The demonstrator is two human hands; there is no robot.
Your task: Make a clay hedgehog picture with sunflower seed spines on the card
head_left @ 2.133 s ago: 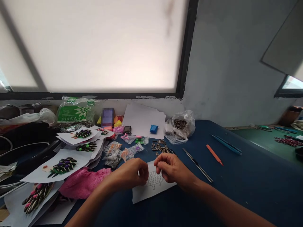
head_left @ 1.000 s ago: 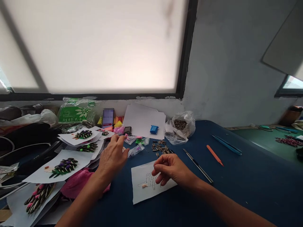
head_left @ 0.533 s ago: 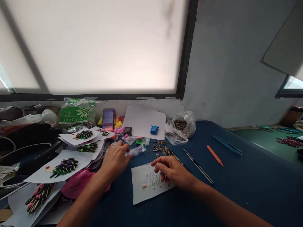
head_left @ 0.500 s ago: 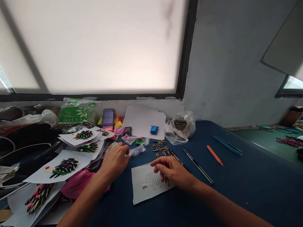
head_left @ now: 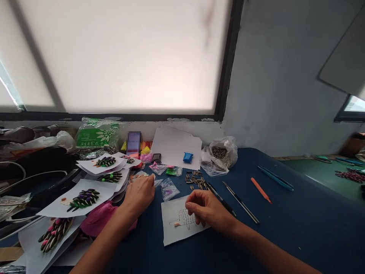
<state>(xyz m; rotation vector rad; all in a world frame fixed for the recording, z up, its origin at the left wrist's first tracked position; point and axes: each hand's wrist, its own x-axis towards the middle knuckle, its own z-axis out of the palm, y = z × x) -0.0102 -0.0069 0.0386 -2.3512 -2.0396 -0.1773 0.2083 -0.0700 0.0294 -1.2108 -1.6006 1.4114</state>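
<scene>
As right hand [head_left: 206, 209] curls loosely, paper [head_left: 171, 216] beneath, hold unclear

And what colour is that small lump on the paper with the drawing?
Pale peach; the small lump shows best in the head view, on the white paper.

Two bare forearms, and here's the left forearm [head_left: 107, 236] slanting up from the bottom edge. The left hand [head_left: 139, 192] is out ahead, its back uppermost, fingers bent down, their tips mostly hidden! Across to the right forearm [head_left: 268, 245], angling in from the lower right, and the right hand [head_left: 203, 207] sits nearer the body, forefinger arched over the thumb [head_left: 195, 208], the other fingers curled below!
</scene>
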